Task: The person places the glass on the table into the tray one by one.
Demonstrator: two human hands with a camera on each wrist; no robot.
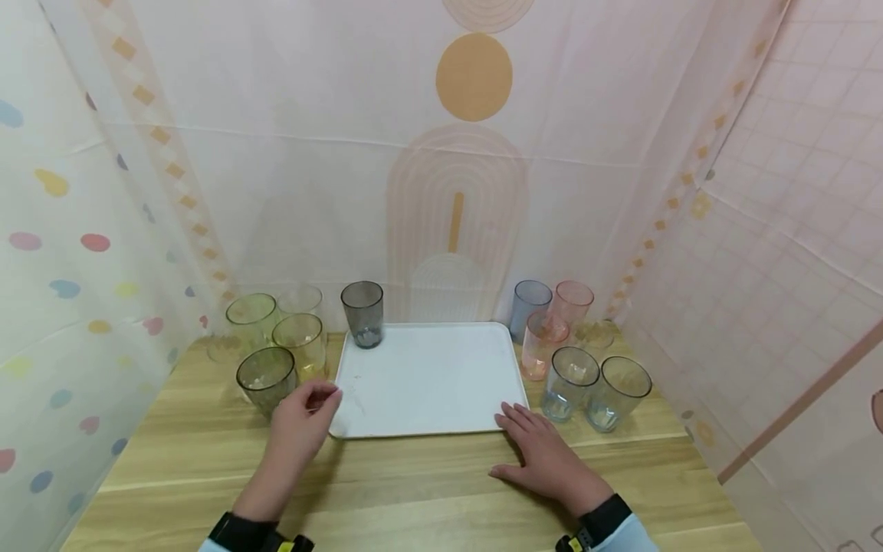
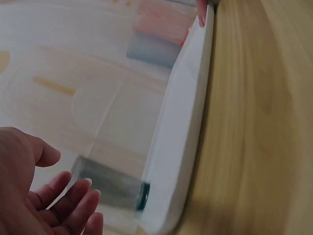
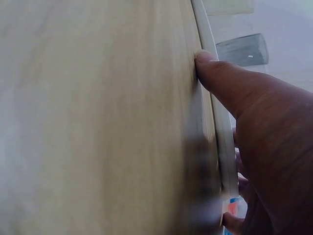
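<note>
- White tray [image 1: 431,379] lies flat on the wooden table [image 1: 414,491], centred, its far edge close to the backdrop curtain [image 1: 455,192].
- One grey cup [image 1: 362,313] stands upright on the tray's far-left corner; rest of tray surface bare.
- Right hand [image 1: 545,456] rests flat on the table at the tray's near-right corner, fingers straight and spread narrow; right wrist view shows the thumb [image 3: 215,73] pressed against the tray rim [image 3: 220,142]. Holding nothing.
- Left hand [image 1: 301,418] hovers at the tray's near-left corner, fingers loosely bent, empty; left wrist view shows the palm [image 2: 29,196] open beside the rim, not touching it.
- Left of tray: a cluster of cups, nearest the left hand a dark olive cup [image 1: 265,379], behind it a yellow cup [image 1: 300,345] and a green cup [image 1: 252,318].
- Right of tray: second cluster, two grey-blue cups [image 1: 596,391] nearest the right hand, a pink cup [image 1: 543,345] behind them.
- Judgement: the right hand is steadying the tray; good practice is to keep that thumb on the rim so the tray cannot slide, and to take the olive cup low around its wall, clear of its neighbours.
</note>
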